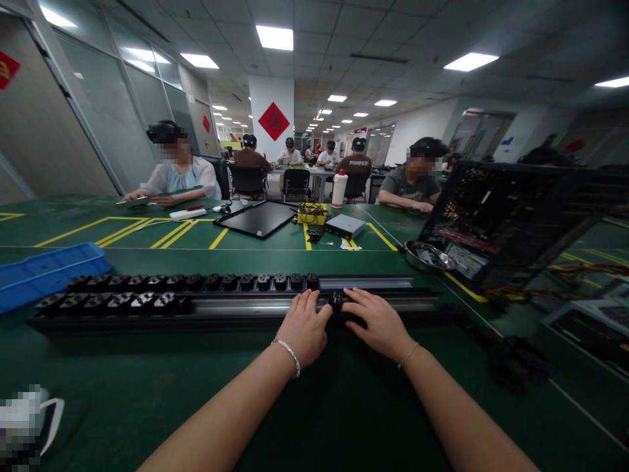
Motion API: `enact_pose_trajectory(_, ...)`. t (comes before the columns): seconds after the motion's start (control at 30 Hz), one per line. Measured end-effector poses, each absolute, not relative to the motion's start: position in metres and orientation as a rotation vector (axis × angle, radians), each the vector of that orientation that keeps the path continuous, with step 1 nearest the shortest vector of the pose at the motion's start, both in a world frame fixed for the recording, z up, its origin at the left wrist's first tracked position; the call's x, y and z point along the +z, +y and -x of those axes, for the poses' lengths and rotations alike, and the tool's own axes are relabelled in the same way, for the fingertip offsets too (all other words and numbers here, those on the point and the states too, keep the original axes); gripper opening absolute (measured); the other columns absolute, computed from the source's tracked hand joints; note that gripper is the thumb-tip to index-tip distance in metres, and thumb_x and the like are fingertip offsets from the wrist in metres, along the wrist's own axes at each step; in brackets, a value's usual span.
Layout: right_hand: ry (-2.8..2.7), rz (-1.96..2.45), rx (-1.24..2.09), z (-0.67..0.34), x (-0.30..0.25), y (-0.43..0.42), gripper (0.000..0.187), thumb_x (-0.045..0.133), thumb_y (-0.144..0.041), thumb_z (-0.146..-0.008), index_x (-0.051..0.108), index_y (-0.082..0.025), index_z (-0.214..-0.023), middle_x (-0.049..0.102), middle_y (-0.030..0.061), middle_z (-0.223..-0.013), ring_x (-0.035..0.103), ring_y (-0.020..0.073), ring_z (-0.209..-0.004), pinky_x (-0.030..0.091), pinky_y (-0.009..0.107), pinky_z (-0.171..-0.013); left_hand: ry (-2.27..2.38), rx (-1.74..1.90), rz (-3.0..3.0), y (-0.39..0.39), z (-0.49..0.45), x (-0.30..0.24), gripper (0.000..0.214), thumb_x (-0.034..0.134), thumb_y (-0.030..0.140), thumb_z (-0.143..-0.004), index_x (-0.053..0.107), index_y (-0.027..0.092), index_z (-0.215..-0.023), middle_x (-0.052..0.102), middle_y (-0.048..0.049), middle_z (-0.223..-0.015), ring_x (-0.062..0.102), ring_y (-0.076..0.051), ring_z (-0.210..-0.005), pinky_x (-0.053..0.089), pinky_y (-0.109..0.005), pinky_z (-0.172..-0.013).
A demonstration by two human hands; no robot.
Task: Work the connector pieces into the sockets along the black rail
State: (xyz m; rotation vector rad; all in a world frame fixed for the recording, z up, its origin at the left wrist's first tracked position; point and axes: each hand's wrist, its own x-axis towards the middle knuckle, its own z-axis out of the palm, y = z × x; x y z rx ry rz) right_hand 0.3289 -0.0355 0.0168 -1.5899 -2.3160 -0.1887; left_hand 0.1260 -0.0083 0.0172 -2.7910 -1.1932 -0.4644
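Note:
Two long black metal rails (246, 306) lie side by side across the green table in front of me. Black socket modules (140, 300) fill the left part of the near rail, and a longer row of socket modules (246, 282) sits in the far one. Over the near rail, my left hand (303, 328) is closed, its thumb and fingertips against the left side of a single black socket module (336, 301). My right hand (378, 321) is closed on that module from the right, fingers on top and thumb lower. Its underside is hidden in the channel.
A blue bin (54, 272) is at left. Toward the right stand a metal bowl of small parts (428, 257) and an opened computer case (491, 223) with loose cables. Beyond the rails lie a dark flat panel (260, 218) and a grey box (344, 226). Other people sit farther back.

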Motion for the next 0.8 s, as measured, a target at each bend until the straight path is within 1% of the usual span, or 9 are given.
enact_pose_trajectory(0.13, -2.318, 1.561, -0.187, -0.3298, 0.0166, -0.0342, 0.025, 0.057, -0.029, -0.078, 0.061, -0.031, -0.102, 0.05, 0.0013, -0.133, 0.042, 0.0236, -0.124, 0.036, 0.046, -0.099, -1.156, -0.497, 2.811, -0.0059, -0.1222, 0.0149, 0.039, 0.057, 0.023, -0.071, 0.048, 0.019, -0.109, 0.04, -0.015, -0.134, 0.033, -0.03, -0.127, 0.025, -0.048, -0.105)
enact_pose_trajectory(0.27, -2.314, 1.532, -0.19, -0.3315, 0.0168, -0.0322, 0.021, 0.059, -0.03, -0.076, 0.062, -0.029, -0.098, 0.052, 0.0018, -0.131, 0.044, 0.0242, -0.122, 0.035, 0.047, -0.099, -1.175, -0.505, 2.819, -0.0048, -0.1214, 0.0146, 0.039, 0.058, 0.023, -0.072, 0.048, 0.021, -0.11, 0.039, -0.0135, -0.135, 0.032, -0.029, -0.127, 0.024, -0.049, -0.105)
enact_pose_trajectory(0.7, -2.307, 1.521, -0.173, -0.3313, 0.0167, -0.0313, 0.019, 0.062, -0.026, -0.074, 0.062, -0.027, -0.094, 0.053, 0.0031, -0.13, 0.045, 0.0244, -0.122, 0.036, 0.047, -0.099, -1.161, -0.505, 2.811, -0.0054, -0.1217, 0.0143, 0.041, 0.059, 0.025, -0.072, 0.048, 0.023, -0.111, 0.038, -0.0135, -0.135, 0.031, -0.03, -0.127, 0.022, -0.049, -0.105)
enact_pose_trajectory(0.8, -2.3, 1.516, -0.174, -0.3317, 0.0169, -0.0314, 0.018, 0.063, -0.026, -0.074, 0.062, -0.027, -0.092, 0.054, 0.0031, -0.129, 0.045, 0.0248, -0.121, 0.037, 0.047, -0.098, -1.172, -0.499, 2.82, -0.0052, -0.1217, 0.0155, 0.041, 0.059, 0.025, -0.072, 0.048, 0.024, -0.111, 0.038, -0.0121, -0.135, 0.031, -0.03, -0.127, 0.023, -0.049, -0.105)
